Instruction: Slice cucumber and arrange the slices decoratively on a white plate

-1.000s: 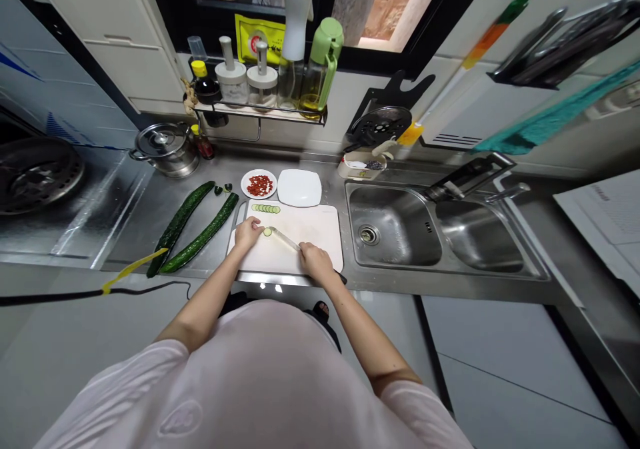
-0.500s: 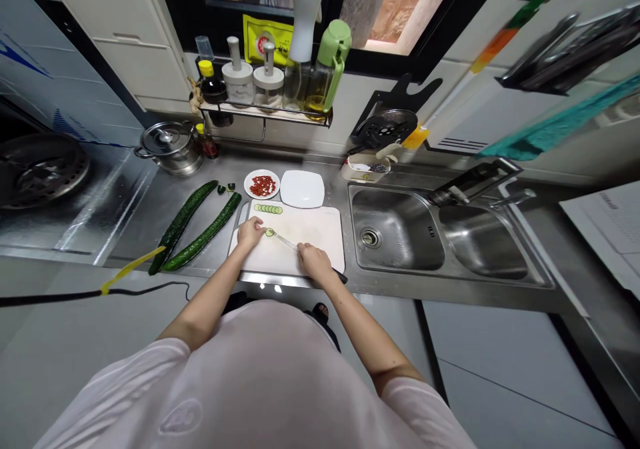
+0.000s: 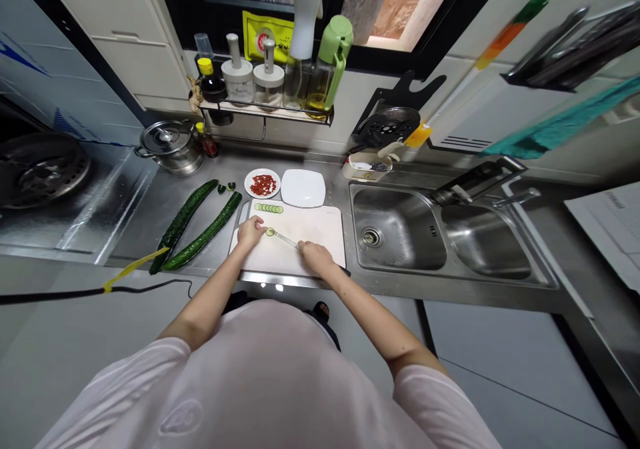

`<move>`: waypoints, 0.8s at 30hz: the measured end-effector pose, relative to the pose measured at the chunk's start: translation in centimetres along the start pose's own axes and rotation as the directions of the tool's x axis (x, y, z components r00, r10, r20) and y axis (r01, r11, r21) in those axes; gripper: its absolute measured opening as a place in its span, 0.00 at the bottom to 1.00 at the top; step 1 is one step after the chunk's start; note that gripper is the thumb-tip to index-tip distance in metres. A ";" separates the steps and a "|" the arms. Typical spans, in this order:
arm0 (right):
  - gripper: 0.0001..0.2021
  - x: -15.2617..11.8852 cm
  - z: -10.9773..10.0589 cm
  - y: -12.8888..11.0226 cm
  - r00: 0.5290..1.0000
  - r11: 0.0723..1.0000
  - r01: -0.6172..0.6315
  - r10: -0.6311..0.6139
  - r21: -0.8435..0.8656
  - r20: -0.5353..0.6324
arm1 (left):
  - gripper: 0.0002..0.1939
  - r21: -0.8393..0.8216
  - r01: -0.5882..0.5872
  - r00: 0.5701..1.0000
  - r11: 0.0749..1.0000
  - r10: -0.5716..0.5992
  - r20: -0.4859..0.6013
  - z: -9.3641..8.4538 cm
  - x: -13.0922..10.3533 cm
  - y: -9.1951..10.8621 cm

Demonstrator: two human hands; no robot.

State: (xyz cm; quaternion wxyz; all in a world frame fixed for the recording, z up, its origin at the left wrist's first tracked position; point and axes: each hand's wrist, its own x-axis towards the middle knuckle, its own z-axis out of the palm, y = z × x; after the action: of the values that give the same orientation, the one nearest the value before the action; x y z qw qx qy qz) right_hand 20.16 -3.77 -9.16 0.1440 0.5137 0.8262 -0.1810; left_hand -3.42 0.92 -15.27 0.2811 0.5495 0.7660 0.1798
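Observation:
On the white cutting board (image 3: 305, 252) lies a single round cucumber slice (image 3: 271, 232), with the tip of a knife (image 3: 286, 240) at its right side. My right hand (image 3: 316, 258) is wrapped round the knife, whose dark handle end shows by the wrist. The fingers of my left hand (image 3: 251, 232) are drawn together at the slice's left edge and appear to hold it steady. Farther back on the board, a row of overlapping cucumber slices (image 3: 269, 208) lies flat. Two whole cucumbers (image 3: 205, 230) rest on the counter left of the board, near small dark green cut ends (image 3: 226, 188).
Behind the board stand a plate of chopped red pieces (image 3: 263, 183) and a white square plate (image 3: 303, 188). A double sink (image 3: 400, 236) is to the right. A lidded steel pot (image 3: 170, 148) stands back left, beneath a shelf of bottles and jars (image 3: 265, 106).
The knife and my right hand have shifted slightly to the right. My left hand and the cucumber slice stay almost where they were.

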 end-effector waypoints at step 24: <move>0.15 1.0 -0.8 -1.0 0.998 0.998 0.002 0.002 -0.056 0.070 | 0.11 0.004 0.000 1.000 1.000 0.000 0.013 0.0 0.3 -0.4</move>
State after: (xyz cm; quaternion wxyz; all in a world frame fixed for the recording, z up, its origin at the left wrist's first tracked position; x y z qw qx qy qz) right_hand 18.74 -3.06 -8.76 0.1872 0.5029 0.8254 -0.1757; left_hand -3.76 1.09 -15.54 0.2847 0.5514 0.7644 0.1749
